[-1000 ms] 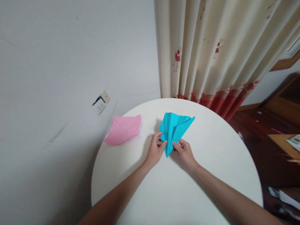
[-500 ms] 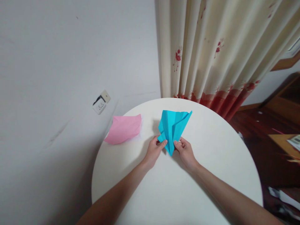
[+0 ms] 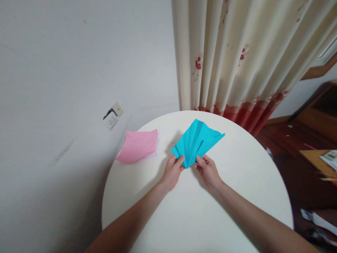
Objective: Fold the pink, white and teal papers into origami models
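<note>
Between my hands is a sheet of blue paper (image 3: 197, 140), pleated and fanned out from a narrow point at its near end. My left hand (image 3: 172, 170) pinches its lower left edge, thumb on top and fingers underneath. On the other side, my right hand (image 3: 209, 170) grips the lower right edge, its thumb pressed on the paper. The curled fingers of both hands are partly hidden. A pink sheet of paper (image 3: 138, 146) lies on the table to the left of the blue one, over something pale and thin.
The round white table (image 3: 210, 221) stands against a white wall with a socket (image 3: 110, 120). A cream and red curtain (image 3: 221, 70) hangs behind its far edge. At the right, a wooden surface (image 3: 312, 160) with papers sits above a dark red floor.
The blue paper has spread into a wider fan, its folds opening out to both sides. Its pointed end has shifted slightly left and away from me. Both hands still hold it.
</note>
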The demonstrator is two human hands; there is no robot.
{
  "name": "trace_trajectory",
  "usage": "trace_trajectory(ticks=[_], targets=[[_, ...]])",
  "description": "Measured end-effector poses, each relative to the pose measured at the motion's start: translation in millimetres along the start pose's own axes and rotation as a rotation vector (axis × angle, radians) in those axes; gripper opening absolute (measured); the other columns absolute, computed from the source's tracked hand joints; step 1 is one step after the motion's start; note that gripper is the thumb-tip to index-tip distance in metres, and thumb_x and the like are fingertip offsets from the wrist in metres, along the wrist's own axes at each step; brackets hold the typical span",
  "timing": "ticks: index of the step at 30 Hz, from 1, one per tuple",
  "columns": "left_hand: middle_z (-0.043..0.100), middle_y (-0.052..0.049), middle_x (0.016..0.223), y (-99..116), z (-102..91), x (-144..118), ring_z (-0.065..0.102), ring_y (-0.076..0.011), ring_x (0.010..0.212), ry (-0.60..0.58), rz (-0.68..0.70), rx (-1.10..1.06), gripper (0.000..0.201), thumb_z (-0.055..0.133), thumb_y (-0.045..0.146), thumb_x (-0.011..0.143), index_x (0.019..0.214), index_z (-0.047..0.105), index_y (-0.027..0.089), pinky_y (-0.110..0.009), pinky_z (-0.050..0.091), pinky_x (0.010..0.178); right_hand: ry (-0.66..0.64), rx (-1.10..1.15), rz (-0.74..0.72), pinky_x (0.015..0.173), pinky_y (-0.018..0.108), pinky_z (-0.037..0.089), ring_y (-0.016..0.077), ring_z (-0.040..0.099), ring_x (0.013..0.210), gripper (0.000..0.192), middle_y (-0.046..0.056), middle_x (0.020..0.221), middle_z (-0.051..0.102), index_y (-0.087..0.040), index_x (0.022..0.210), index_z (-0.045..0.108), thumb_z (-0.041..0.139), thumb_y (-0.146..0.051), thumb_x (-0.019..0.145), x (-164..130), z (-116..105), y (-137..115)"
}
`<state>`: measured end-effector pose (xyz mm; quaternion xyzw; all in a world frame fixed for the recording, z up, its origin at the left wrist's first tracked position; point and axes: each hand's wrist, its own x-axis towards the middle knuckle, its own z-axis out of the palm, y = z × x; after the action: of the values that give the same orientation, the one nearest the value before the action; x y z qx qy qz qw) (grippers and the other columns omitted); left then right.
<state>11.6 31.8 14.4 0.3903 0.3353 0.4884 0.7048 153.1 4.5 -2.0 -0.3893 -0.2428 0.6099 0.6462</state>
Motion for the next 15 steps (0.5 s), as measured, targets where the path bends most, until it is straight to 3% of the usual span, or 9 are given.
trace_trajectory(ticks=[3,5,8,9,12,15], targets=[[0.072,-0.014,0.115,-3,-3.4,2,0.068,-0.0237,0.101,0.086,0.016,0.031,0.047,0.078,0.042,0.080,0.115,0.067,0.014,-0.037,0.052,0.089,0.043,-0.072,0.014,0.062,0.027,0.047,0.0162,0.061,0.075,0.038,0.001,0.081,0.068,-0.021,0.084,0.065,0.086,-0.047,0.065,5,-5,-1],[0.073,-0.013,0.110,-5,-8.1,3,0.069,-0.0235,0.097,0.165,0.045,0.087,0.051,0.079,0.046,0.077,0.115,0.068,0.014,-0.035,0.053,0.084,0.184,-0.138,-0.023,0.061,0.029,0.047,0.0180,0.062,0.076,0.043,0.001,0.083,0.066,-0.023,0.092,0.061,0.084,-0.047,0.066,11,-12,-5],[0.075,-0.009,0.102,-7,-15.7,6,0.069,-0.0222,0.090,0.231,0.097,0.213,0.050,0.075,0.050,0.079,0.114,0.068,0.015,-0.031,0.053,0.077,0.434,-0.294,-0.281,0.062,0.030,0.048,0.0179,0.060,0.076,0.045,0.000,0.090,0.063,-0.025,0.103,0.056,0.079,-0.043,0.069,20,-21,-16],[0.075,-0.009,0.102,-8,-17.6,7,0.069,-0.0217,0.089,0.234,0.119,0.248,0.048,0.073,0.051,0.081,0.113,0.069,0.016,-0.031,0.052,0.076,0.439,-0.373,-0.389,0.065,0.032,0.049,0.0185,0.060,0.079,0.041,0.001,0.095,0.063,-0.025,0.105,0.056,0.076,-0.041,0.073,21,-22,-20],[0.075,-0.008,0.105,-11,-19.4,7,0.069,-0.0220,0.091,0.225,0.163,0.301,0.045,0.068,0.051,0.085,0.113,0.069,0.017,-0.031,0.053,0.080,0.216,-0.691,-0.651,0.082,0.039,0.049,0.0241,0.059,0.100,0.020,0.008,0.108,0.066,-0.024,0.101,0.065,0.062,-0.037,0.087,19,-23,-30],[0.074,-0.010,0.111,-12,-17.0,7,0.069,-0.0249,0.098,0.213,0.163,0.293,0.047,0.068,0.051,0.085,0.118,0.067,0.017,-0.034,0.055,0.082,-0.009,-0.983,-0.740,0.098,0.046,0.040,0.0271,0.059,0.106,0.019,0.008,0.106,0.072,-0.025,0.094,0.071,0.054,-0.033,0.093,14,-21,-30]])
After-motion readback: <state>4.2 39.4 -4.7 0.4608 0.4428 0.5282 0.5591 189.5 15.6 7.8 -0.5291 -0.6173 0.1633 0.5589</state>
